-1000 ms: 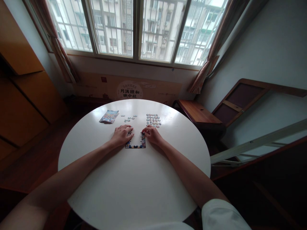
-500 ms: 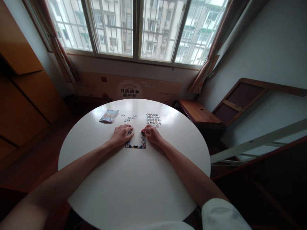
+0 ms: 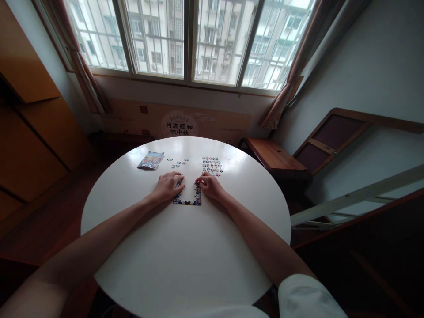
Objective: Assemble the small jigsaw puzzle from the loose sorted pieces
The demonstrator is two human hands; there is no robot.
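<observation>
A partly joined jigsaw border (image 3: pixel 187 202) lies in the middle of the round white table (image 3: pixel 185 256). My left hand (image 3: pixel 168 185) rests palm down on the border's left side, fingers stretched over it. My right hand (image 3: pixel 210 185) sits at the top of the border's right side, its fingertips bent and pressed together on the pieces there. What they pinch is too small to make out. Just beyond my right hand lies a cluster of loose puzzle pieces (image 3: pixel 212 165), and a smaller scatter of pieces (image 3: pixel 178 163) lies beyond my left hand.
A colourful picture packet (image 3: pixel 151 160) lies at the table's far left. A wooden bench (image 3: pixel 273 158) stands to the right of the table, a wooden cabinet (image 3: pixel 29 132) to the left. Behind the table are a printed board (image 3: pixel 179 123) and a barred window (image 3: pixel 188 39).
</observation>
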